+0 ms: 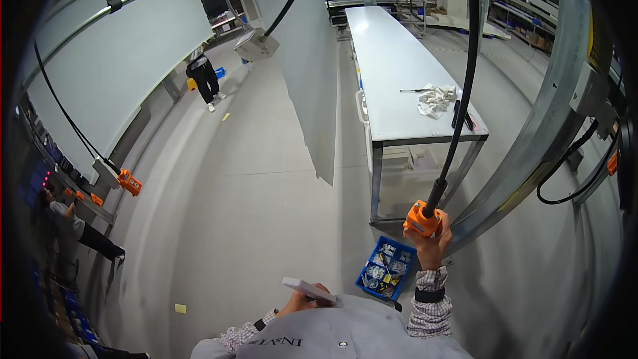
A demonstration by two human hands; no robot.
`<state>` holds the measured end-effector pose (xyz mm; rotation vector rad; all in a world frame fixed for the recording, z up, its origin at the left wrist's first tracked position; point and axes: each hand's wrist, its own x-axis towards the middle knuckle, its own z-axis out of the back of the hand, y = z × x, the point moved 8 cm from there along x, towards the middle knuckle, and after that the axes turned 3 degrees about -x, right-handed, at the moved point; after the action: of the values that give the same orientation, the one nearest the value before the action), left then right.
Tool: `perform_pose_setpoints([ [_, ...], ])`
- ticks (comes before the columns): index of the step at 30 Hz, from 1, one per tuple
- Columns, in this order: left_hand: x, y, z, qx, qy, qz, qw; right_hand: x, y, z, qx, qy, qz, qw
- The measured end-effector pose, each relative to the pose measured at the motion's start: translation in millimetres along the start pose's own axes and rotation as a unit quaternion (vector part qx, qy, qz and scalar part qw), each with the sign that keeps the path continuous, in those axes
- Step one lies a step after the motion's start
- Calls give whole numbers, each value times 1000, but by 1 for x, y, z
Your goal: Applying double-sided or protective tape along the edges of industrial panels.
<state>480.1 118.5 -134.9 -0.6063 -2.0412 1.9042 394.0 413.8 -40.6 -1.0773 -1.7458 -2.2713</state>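
My right hand [433,244] is wrapped around an orange pendant control box [421,217] that hangs from a thick black cable [463,100]. Close to my body, my left hand [298,300] grips a flat white handheld object [308,288], perhaps a phone; its front faces away, so I cannot tell its kind for certain. Beside my right wrist, on the floor, stands a blue divided bin [363,284] with small parts and bagged pieces in its compartments.
A long white table [399,60] carries crumpled white cloths [436,101] and dark tools. Left of it hangs a large pale panel [309,80]. A slanting metal post [518,179] stands at right. One person [203,76] stands far left, another [80,229] nearer; another orange pendant [130,183] hangs there.
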Motion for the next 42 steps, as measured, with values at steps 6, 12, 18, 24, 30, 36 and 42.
perform_pose_setpoints([
  [6,5,-3,-2,-32,6,11,999,-4,-8,2,33,-9,-87,996],
  [12,4,9,-2,-15,7,57,998,-6,-6,3,49,-3,-100,994],
  [18,1,4,0,-19,-8,44,999,-8,-5,-9,62,20,-110,992],
  [24,9,-5,-14,-47,-8,47,998,-4,-6,-4,63,21,-73,995],
  [30,10,12,-4,-11,6,17,1000,-7,22,-21,43,77,-4,996],
  [36,2,24,-4,-62,-38,39,997,-22,15,-32,99,116,-61,986],
  [42,7,49,1,-158,-2,59,986,-28,3,-33,140,106,-124,977],
])
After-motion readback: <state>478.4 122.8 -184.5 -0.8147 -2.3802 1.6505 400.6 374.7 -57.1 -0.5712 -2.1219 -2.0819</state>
